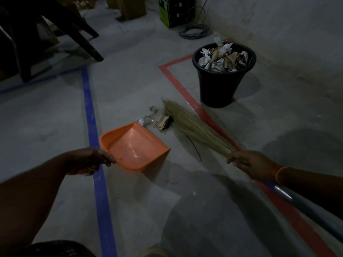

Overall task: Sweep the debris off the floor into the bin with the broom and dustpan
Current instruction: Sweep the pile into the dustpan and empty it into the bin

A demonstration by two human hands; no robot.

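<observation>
The left hand (91,160) is curled around the back of an orange dustpan (133,147) and holds it low on the grey floor (185,191), with its open mouth turned toward a small pile of debris (157,120). The pile is crumpled paper and little scraps, and it lies just in front of the dustpan's mouth, touching one corner. The right hand (250,164) grips the broom (193,127) where the straw meets the handle. The straw end lies slanted on the floor, right beside the pile on its far side, so the pile sits between the broom and the dustpan. A black bin (220,89) stands farther off, past the broom, and it is full to the top with crumpled paper. A red line (181,89) on the floor runs under the broom, and a blue line (91,117) runs under the left hand. A dark chair (55,30) stands far off to the left.
</observation>
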